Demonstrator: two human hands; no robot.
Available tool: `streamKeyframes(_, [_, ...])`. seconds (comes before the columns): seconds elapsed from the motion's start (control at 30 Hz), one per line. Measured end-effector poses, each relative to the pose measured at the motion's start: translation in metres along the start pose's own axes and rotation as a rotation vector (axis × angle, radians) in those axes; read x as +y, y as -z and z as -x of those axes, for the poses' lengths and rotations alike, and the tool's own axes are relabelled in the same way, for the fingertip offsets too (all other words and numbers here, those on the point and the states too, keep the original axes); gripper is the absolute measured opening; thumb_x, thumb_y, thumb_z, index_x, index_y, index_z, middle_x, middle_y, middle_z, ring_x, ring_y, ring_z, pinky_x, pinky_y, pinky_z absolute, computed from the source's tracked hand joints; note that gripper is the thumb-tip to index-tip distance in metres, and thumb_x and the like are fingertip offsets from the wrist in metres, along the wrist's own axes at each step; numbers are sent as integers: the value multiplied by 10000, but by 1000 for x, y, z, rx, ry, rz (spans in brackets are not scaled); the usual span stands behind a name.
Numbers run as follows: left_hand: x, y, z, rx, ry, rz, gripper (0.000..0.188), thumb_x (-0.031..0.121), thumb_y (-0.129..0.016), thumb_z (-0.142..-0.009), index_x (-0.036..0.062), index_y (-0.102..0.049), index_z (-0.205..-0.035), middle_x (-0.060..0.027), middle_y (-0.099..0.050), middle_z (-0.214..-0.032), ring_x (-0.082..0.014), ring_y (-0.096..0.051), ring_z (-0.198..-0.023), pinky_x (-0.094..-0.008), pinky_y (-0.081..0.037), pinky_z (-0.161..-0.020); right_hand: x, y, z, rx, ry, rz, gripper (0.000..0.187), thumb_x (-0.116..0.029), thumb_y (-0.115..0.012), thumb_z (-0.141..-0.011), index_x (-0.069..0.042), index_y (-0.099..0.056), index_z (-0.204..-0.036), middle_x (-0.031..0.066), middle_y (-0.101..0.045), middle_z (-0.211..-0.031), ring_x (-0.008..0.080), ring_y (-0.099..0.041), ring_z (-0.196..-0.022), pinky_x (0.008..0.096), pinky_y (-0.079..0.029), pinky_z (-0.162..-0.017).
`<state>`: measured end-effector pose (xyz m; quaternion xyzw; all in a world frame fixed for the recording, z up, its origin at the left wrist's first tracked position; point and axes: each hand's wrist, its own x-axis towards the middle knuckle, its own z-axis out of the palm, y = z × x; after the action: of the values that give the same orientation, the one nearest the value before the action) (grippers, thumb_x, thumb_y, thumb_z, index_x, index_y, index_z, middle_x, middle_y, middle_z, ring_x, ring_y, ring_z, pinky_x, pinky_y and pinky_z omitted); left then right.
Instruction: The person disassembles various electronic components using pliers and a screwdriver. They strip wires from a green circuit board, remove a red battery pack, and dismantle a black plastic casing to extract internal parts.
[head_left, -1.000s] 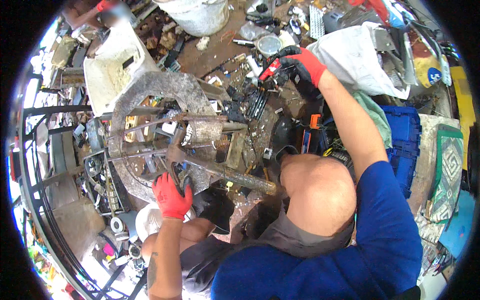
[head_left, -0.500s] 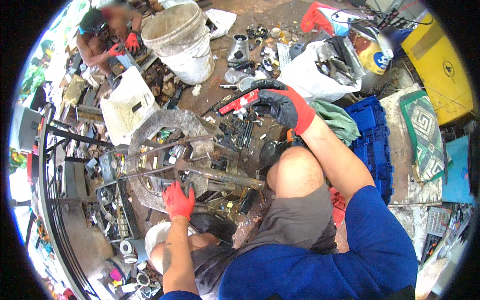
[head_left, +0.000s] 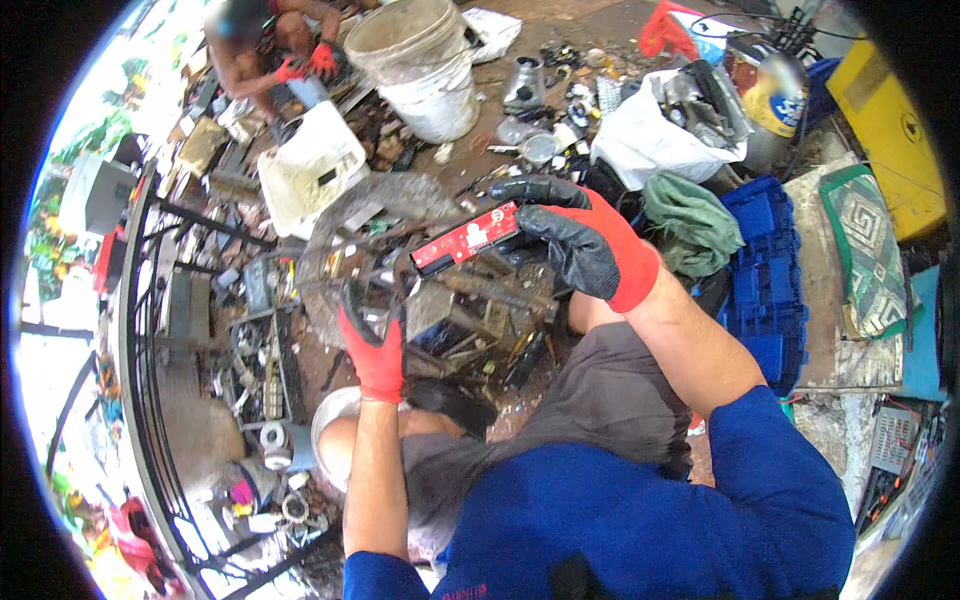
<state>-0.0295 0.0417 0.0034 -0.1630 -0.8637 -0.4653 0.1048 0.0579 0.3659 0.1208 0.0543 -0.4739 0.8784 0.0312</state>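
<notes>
My right hand [head_left: 590,245], in a red glove with black palm and fingers, grips one end of a long, narrow red-and-black block [head_left: 465,238]. White and pale markings cover its red face, and its kind I cannot make out. The block is raised above the cluttered work spot and tilts down toward the left. My left hand [head_left: 374,345], gloved the same way, is held up below and left of the block's free end. Its thumb and fingers are apart, with nothing seen between them and a gap to the block.
Beneath my hands lies a grey, rough-rimmed stand [head_left: 420,195] with scrap around it. Ahead are a white bin [head_left: 310,170], stacked buckets [head_left: 425,90] and a white sack [head_left: 645,125] of parts. Blue crates [head_left: 765,290] stand right, a black rail [head_left: 140,350] left. Another person [head_left: 255,60] crouches far left.
My left hand has risen from the stand toward the block and spread its fingers. The block in my right hand has turned, showing more of its red face. The whole view has shifted.
</notes>
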Motion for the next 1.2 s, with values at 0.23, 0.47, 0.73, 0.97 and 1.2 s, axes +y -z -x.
streamKeyframes(0.23, [135, 36, 26, -133, 151, 631, 549, -28, -666, -864, -6, -484, -1381, -102, -598, -1260, -167, -592, -1101, -298, -474, -943, 26, -45, 18, -71, -216, -181, 345, -93, -598, -944, -9, -579, -1278, 98, -673, -1128, 173, -663, -987, 314, -562, -846])
streamKeyframes(0.47, [127, 55, 51, 9, 124, 513, 445, -5, -672, -874, -35, -544, -1299, -99, -632, -1202, -157, -597, -1078, -296, -472, -941, 45, -60, 22, -158, 50, 348, 417, -134, -655, -891, -27, -573, -1286, 99, -643, -1208, 215, -605, -1131, 359, -483, -947])
streamKeyframes(0.73, [142, 60, 63, 18, 230, 570, 410, -4, -668, -882, -37, -556, -1276, -100, -634, -1191, -163, -596, -1069, -301, -473, -948, 55, -58, 31, -191, 388, 925, 590, -102, -757, -726, -26, -564, -1278, 175, -642, -1160, 343, -630, -1056, 399, -503, -908])
streamKeyframes(0.97, [139, 58, 68, -10, 189, 541, 432, -24, -640, -890, -38, -524, -1306, -108, -619, -1200, -168, -599, -1068, -302, -487, -936, 65, -48, 34, -222, 121, 651, 495, -25, -689, -800, -22, -556, -1276, 92, -648, -1134, 170, -603, -1026, 322, -480, -916])
streamKeyframes(1.2, [139, 52, 65, -24, 238, 707, 467, -68, -610, -864, -37, -504, -1318, -120, -589, -1228, -183, -592, -1090, -310, -493, -951, 69, -48, 35, -290, -46, 328, 433, -36, -668, -858, -20, -538, -1270, 47, -611, -1167, 112, -541, -1085, 294, -440, -952])
